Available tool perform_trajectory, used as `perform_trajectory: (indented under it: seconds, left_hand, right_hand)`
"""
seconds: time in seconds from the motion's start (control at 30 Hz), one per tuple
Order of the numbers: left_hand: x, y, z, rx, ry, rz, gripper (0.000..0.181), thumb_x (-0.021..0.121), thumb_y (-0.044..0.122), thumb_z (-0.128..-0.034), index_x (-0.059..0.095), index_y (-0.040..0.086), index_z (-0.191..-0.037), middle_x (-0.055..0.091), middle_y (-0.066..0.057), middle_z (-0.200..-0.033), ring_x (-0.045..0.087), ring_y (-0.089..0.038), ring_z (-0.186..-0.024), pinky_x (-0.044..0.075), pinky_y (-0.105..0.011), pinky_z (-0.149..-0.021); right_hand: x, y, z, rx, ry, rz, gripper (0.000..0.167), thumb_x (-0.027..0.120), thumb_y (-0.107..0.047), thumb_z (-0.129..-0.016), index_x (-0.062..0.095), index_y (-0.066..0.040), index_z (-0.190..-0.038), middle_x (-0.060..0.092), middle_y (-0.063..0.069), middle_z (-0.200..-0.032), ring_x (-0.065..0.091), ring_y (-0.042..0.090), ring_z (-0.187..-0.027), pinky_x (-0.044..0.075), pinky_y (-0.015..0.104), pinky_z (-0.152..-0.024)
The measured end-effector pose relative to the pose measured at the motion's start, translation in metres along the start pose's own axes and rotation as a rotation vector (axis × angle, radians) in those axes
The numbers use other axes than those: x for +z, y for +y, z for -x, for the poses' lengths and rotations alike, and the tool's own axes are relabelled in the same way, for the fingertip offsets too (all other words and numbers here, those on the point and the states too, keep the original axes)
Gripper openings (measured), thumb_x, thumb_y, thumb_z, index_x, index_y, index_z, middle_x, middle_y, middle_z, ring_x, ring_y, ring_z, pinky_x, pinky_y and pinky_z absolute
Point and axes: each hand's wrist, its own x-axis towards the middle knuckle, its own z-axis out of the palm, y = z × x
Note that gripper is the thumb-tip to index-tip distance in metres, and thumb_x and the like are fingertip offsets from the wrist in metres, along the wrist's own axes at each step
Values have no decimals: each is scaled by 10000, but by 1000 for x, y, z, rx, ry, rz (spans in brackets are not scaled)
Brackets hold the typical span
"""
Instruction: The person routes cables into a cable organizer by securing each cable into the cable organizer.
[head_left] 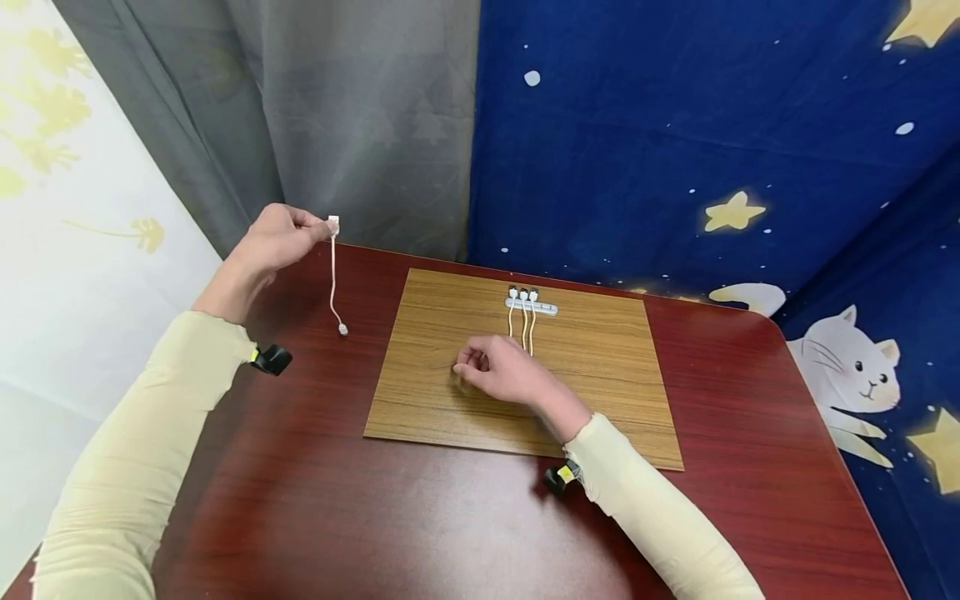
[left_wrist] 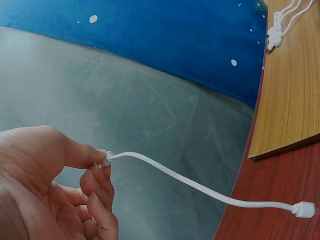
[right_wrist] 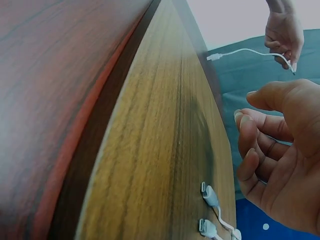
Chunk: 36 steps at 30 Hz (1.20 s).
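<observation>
My left hand (head_left: 281,237) pinches a short white charging cable (head_left: 333,271) by the plug at one end, above the table's far left part. The cable hangs down from it, and its other plug (left_wrist: 303,209) dangles free. Over the wooden board (head_left: 420,375) is my right hand (head_left: 506,371), its fingers loosely bent with nothing between them. Beyond it, a pale cable clip strip (head_left: 546,308) lies near the board's far edge. Three white cables (head_left: 532,329) run through its left part. In the right wrist view, two of their free connectors (right_wrist: 210,195) show on the board.
The board lies on a dark red table (head_left: 360,517) with a rounded far right corner. Behind the table hang a grey curtain (head_left: 375,125) and a blue curtain (head_left: 637,150) with stars. A pale, patterned curtain (head_left: 90,275) hangs at the left.
</observation>
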Motion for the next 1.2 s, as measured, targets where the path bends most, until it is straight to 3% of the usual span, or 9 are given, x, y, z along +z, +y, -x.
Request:
perform_trajectory:
  seconds: [0.27,0.4,0.7,0.83,0.97,1.2]
  left_hand:
    - [-3,10,6,19,3,32,527,599,462,-995,676,-36,-1145,532,-90,-1086,396,-240,-981,356,-393,-800]
    - [-4,16,10,31,0,53,525,603,456,-996,680,-37,-1157,534,-90,-1145,386,-226,-1002,352,-382,-819]
    - [-2,29,21,52,13,80,515,622,453,-990,686,-35,-1145,549,-64,-1107,387,-211,-989,352,-389,-795]
    - [-1,35,25,77,22,99,490,640,435,-986,694,-33,-1121,561,-24,-925,407,-217,-930,351,-388,-768]
    - [1,40,28,91,30,112,465,651,414,-985,698,-32,-1111,466,45,-686,412,-207,-840,343,-375,-718]
    - [7,46,33,102,32,128,444,657,398,-987,704,-27,-1108,427,56,-652,388,-193,-770,329,-349,-657]
  right_hand:
    - [3,-9,-11,7,9,1,70,709,-171,-978,678,-144,-922,635,-60,-783,555,86,-651,465,274,-626]
    - [5,-12,-19,-9,18,-11,72,716,-170,-973,674,-135,-927,636,-55,-794,550,90,-657,454,268,-629]
    - [9,-18,-37,19,43,-44,97,727,-185,-965,666,-118,-1000,639,-40,-858,579,154,-726,444,280,-685]
    - [14,-19,-47,21,62,-102,127,725,-178,-968,661,-94,-1040,642,-20,-884,592,163,-709,457,276,-655]
    - [20,-16,-58,28,79,-162,168,724,-168,-971,657,-63,-1084,642,-7,-895,607,145,-672,481,264,-615]
    - [32,-16,-71,-7,84,-186,255,737,-164,-963,663,-5,-1149,643,7,-952,586,131,-651,485,257,-615]
